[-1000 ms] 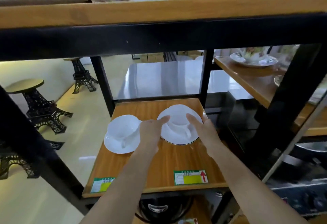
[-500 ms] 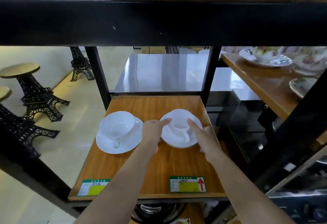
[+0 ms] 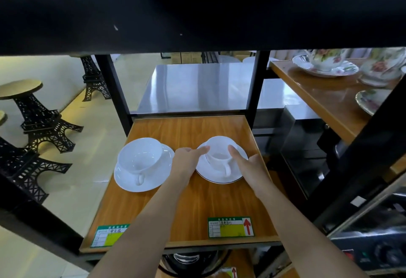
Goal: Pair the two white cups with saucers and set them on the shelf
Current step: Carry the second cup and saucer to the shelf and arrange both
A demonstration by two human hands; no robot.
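Both hands reaching onto the wooden shelf (image 3: 186, 207), flanking the right cup (image 3: 219, 152) on its saucer (image 3: 216, 175). Left hand (image 3: 186, 163) loosely open, fingertip at the cup's left side, gripping nothing. Right hand (image 3: 248, 167) open too, fingers touching the cup's right side. Can't tell how firm that contact is. Further out past the left hand, second cup (image 3: 139, 156) sitting on its own saucer (image 3: 153, 181), untouched, handle pointing back toward the arms.

Even daylight, soft focus, wide-angle bowing at edges
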